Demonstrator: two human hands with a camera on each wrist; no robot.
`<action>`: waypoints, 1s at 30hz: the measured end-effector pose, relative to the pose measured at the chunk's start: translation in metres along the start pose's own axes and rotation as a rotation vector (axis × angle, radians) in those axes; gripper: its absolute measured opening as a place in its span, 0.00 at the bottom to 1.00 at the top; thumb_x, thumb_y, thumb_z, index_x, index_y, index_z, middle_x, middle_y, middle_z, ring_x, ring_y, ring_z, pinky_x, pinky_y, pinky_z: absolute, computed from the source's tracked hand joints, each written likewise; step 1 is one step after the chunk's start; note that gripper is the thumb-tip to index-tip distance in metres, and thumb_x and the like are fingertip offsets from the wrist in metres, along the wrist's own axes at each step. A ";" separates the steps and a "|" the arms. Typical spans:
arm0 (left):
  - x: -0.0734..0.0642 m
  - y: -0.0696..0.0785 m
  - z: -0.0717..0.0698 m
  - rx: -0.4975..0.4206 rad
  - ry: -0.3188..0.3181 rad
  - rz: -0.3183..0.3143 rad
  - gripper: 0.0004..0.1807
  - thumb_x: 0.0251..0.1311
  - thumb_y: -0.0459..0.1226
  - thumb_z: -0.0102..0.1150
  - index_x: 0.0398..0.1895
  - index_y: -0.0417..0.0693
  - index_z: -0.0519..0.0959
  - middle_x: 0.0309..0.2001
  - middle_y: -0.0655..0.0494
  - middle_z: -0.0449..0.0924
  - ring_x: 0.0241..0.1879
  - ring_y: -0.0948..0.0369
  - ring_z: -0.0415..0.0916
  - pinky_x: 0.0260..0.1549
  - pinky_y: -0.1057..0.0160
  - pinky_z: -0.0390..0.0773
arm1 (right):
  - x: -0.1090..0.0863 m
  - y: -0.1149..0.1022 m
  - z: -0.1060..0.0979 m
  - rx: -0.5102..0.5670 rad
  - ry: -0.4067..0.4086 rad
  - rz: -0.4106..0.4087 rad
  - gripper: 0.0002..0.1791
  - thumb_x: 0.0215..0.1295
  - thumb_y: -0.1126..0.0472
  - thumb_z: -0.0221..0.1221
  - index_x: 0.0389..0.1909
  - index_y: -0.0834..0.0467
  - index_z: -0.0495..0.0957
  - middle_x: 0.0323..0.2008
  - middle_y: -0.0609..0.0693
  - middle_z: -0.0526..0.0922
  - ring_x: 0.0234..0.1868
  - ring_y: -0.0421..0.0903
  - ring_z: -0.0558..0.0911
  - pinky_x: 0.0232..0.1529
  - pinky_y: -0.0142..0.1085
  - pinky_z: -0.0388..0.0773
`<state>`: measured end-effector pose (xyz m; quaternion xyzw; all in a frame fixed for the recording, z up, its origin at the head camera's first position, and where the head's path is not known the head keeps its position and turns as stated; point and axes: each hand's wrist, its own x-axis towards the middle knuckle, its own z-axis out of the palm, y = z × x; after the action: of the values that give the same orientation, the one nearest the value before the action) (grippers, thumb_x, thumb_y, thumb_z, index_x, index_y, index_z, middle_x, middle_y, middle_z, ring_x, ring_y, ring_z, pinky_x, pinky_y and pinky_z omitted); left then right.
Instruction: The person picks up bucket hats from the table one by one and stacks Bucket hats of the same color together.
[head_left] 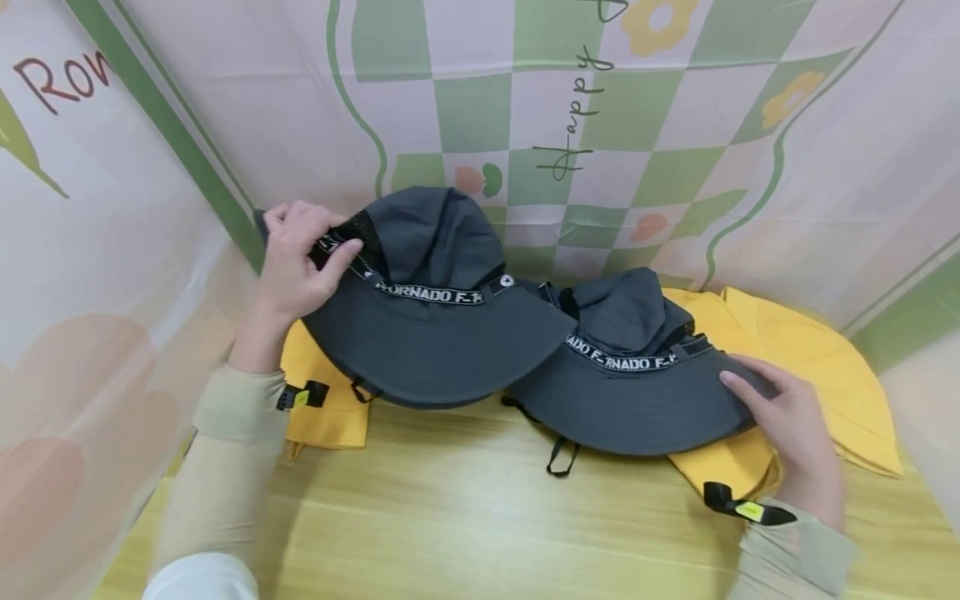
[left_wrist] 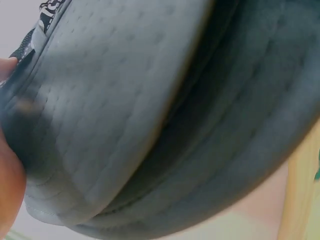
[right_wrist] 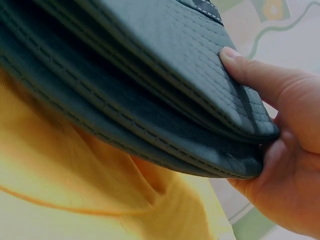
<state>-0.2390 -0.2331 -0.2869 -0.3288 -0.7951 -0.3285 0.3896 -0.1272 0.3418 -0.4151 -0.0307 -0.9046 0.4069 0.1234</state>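
My left hand [head_left: 300, 258] grips a dark grey sun hat [head_left: 442, 350] at the left side of its brim, thumb over the lettered band. Its wide brim overlaps a second dark grey sun hat [head_left: 622, 408] to the right. That hat's right brim edge is pinched by my right hand [head_left: 798, 417], with the thumb on top and the fingers beneath. In the right wrist view, several brim layers [right_wrist: 200, 135] lie one over another in the right hand [right_wrist: 295, 130]. Layered brims [left_wrist: 120, 100] fill the left wrist view too, where only bits of the left hand [left_wrist: 10, 185] show.
Yellow fabric hats [head_left: 817, 367] lie behind and under the right grey hat. More yellow fabric [head_left: 330, 425] shows below the left one. A black cord loop [head_left: 562, 458] hangs over the wood-grain table [head_left: 465, 525]. Printed cloth walls [head_left: 472, 108] stand behind and at the sides.
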 end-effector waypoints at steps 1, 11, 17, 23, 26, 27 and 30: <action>0.000 0.001 0.006 -0.007 -0.015 0.007 0.28 0.69 0.56 0.54 0.36 0.37 0.82 0.33 0.41 0.83 0.38 0.45 0.71 0.52 0.57 0.50 | 0.001 -0.002 0.002 0.008 -0.004 -0.003 0.25 0.69 0.51 0.63 0.63 0.57 0.78 0.44 0.13 0.71 0.46 0.10 0.66 0.45 0.06 0.63; 0.001 0.018 0.056 -0.117 -0.128 0.003 0.25 0.71 0.54 0.52 0.38 0.40 0.82 0.37 0.45 0.84 0.42 0.49 0.74 0.51 0.46 0.56 | 0.007 -0.015 0.016 0.012 -0.035 -0.055 0.24 0.69 0.53 0.63 0.60 0.62 0.79 0.43 0.14 0.71 0.47 0.11 0.67 0.46 0.07 0.62; -0.004 0.023 0.083 -0.173 -0.186 -0.044 0.07 0.61 0.35 0.64 0.39 0.41 0.82 0.39 0.46 0.84 0.43 0.51 0.75 0.54 0.46 0.57 | 0.010 -0.024 0.027 0.026 -0.065 -0.086 0.22 0.70 0.53 0.62 0.59 0.61 0.79 0.44 0.16 0.72 0.48 0.13 0.68 0.48 0.08 0.63; -0.012 0.023 0.109 -0.194 -0.243 -0.101 0.07 0.63 0.35 0.64 0.41 0.40 0.82 0.41 0.46 0.85 0.43 0.51 0.75 0.54 0.43 0.60 | 0.012 -0.034 0.037 0.063 -0.091 -0.123 0.20 0.71 0.56 0.61 0.59 0.62 0.80 0.44 0.17 0.73 0.48 0.14 0.71 0.48 0.10 0.66; -0.016 0.022 0.121 -0.194 -0.286 -0.133 0.08 0.65 0.36 0.63 0.43 0.41 0.82 0.42 0.47 0.85 0.44 0.51 0.77 0.55 0.44 0.62 | 0.013 -0.037 0.040 0.068 -0.113 -0.127 0.20 0.73 0.55 0.58 0.59 0.63 0.79 0.44 0.17 0.73 0.48 0.14 0.70 0.48 0.10 0.65; -0.018 0.021 0.126 -0.186 -0.300 -0.145 0.08 0.65 0.36 0.63 0.44 0.41 0.82 0.42 0.47 0.86 0.44 0.51 0.78 0.54 0.44 0.63 | 0.014 -0.038 0.041 0.080 -0.124 -0.122 0.20 0.74 0.56 0.57 0.59 0.63 0.79 0.44 0.17 0.73 0.49 0.14 0.70 0.48 0.10 0.65; -0.024 0.021 0.137 -0.141 -0.342 -0.188 0.11 0.67 0.39 0.61 0.47 0.41 0.82 0.45 0.47 0.86 0.46 0.51 0.80 0.55 0.46 0.65 | 0.014 -0.040 0.041 0.137 -0.173 -0.091 0.23 0.78 0.54 0.49 0.61 0.66 0.76 0.46 0.17 0.75 0.51 0.15 0.71 0.50 0.10 0.64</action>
<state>-0.2666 -0.1207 -0.3677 -0.3306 -0.8519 -0.3575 0.1928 -0.1495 0.2879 -0.4090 0.0541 -0.8823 0.4630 0.0649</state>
